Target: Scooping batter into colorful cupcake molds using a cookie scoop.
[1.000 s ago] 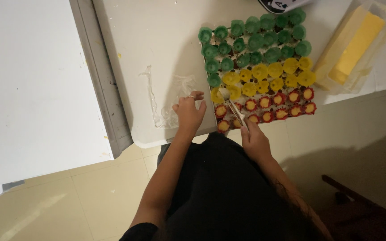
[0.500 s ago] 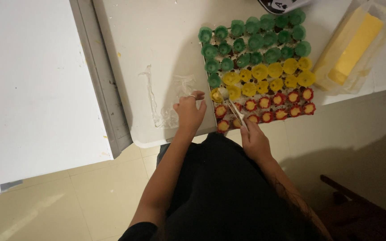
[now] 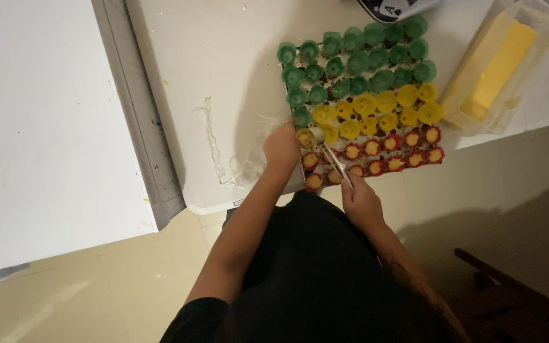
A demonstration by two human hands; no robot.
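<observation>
Head view: egg tray (image 3: 358, 108) sits on the white table (image 3: 223, 76), near edge almost at the table lip. Cups painted in bands: green far, yellow middle, red-rimmed with yellow centres near.

Left hand (image 3: 282, 147) rests at the tray's near-left corner, fingers curled down against the edge, pinning it. Can't tell if it grips the tray or just presses on it.

Right hand (image 3: 360, 202) is closed around a thin brush (image 3: 333, 160), pinched low on the handle. Tip lies on a pale, unpainted-looking cup (image 3: 318, 133) at the left end of the yellow band.

Doing it well, my read:
- keep the left hand pinning that corner; the tray is light and would slide
- short strokes, tip only, work the cup wall from the bottom up
- stay off the neighbouring red rims

Clear film or glue smear (image 3: 236, 159) lies left of the tray, close to the left wrist. Clear box with yellow contents (image 3: 494, 70) stands right of the tray, apart from both hands.
</observation>
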